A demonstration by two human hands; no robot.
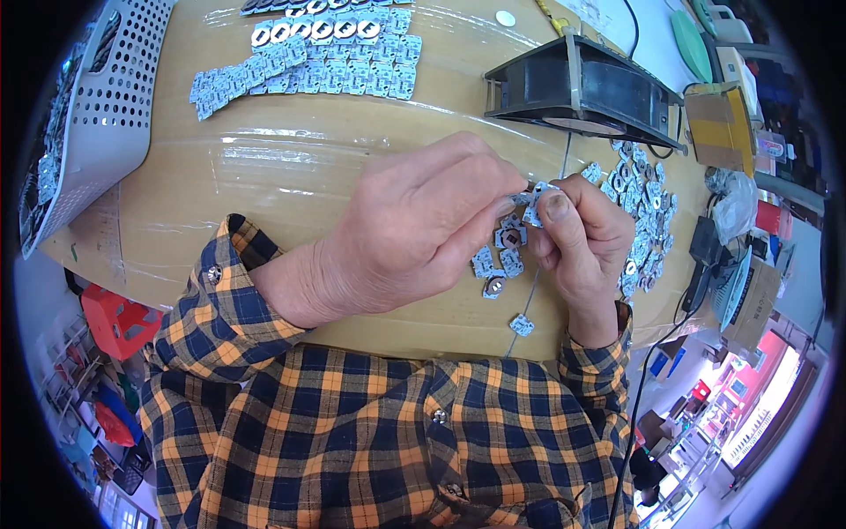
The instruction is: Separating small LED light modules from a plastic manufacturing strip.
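Observation:
In front of my chest both hands meet over the table. My right hand (585, 231) pinches a small pale blue-grey circuit board (534, 214) between thumb and fingers. Against its left edge, the fingertips of my left hand (414, 225) are pressed together; what lies between them is mostly hidden. Just below the held board is a small cluster of similar boards (510, 261), some bearing round metal parts. One loose board (522, 325) lies closer to me.
A black box fan (582, 88) stands beyond my right hand. Right of that hand spreads a pile of boards (648, 216). Joined board strips (352, 78) lie at the far left-centre, near a white perforated basket (110, 115). A cardboard box (721, 130) stands far right.

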